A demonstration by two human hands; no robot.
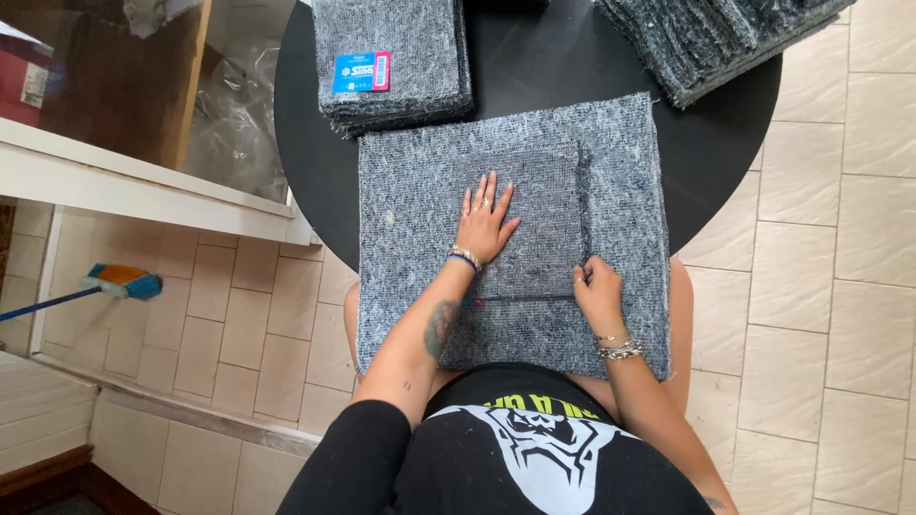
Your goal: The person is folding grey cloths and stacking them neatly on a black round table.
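Your black shirt (515, 458) is filling the bottom of the head view, and just beyond it a large grey felt cloth (420, 286) is lying spread flat over the near edge of the round black table (725, 133) and draping toward your lap. On the middle of that large cloth a smaller folded grey cloth (539, 224) is resting, its edges roughly square with the larger one.

Your left hand (485, 221) is pressing flat on the folded cloth's left part, fingers stretched out and spread, gripping nothing. Your right hand (597, 294) is sitting at the folded cloth's near right corner, fingers curled and pinching the edge there.

No containers are showing; the cloths are simply stacked. Beyond the large cloth, toward the far left of the table, a pile of grey cloths (391, 86) with a blue and red label (361, 72) on top is sitting well apart from your hands. Far right of the large cloth, another grey stack (716, 38) is hanging over the table rim.

Left of the table, on the tiled floor, a broom (119, 282) with a blue head is lying below a white ledge (134, 186). Nothing is crowding your hands on the large cloth.
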